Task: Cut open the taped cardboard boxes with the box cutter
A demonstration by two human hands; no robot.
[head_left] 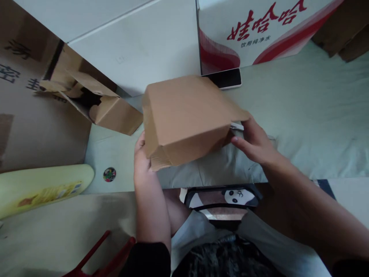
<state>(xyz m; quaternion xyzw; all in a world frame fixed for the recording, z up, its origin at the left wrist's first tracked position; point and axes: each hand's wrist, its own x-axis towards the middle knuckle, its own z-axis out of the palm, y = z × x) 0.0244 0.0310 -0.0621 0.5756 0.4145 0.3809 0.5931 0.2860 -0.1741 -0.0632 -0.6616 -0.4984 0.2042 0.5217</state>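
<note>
A brown cardboard box (pixel 187 111) is held tilted above the pale green cloth, between my two hands. My left hand (pixel 141 154) grips its left end, with the fingers partly hidden behind the cardboard. At the right end, my right hand (pixel 255 140) holds the edge of a flap, fingers on the far side and thumb bent in near the opening. A small white object (pixel 236 126) shows between this hand and the box; I cannot tell what it is. Behind the box lies a phone-like black slab (pixel 227 79), partly covered by it.
A second cardboard box (pixel 115 111) lies open at the left. A white-and-red carton (pixel 259 34) stands at the back. A large carton (pixel 37 100) and a yellow-green bottle (pixel 46 186) are at the left. A round sticker (pixel 110 174) lies on the cloth (pixel 311 115).
</note>
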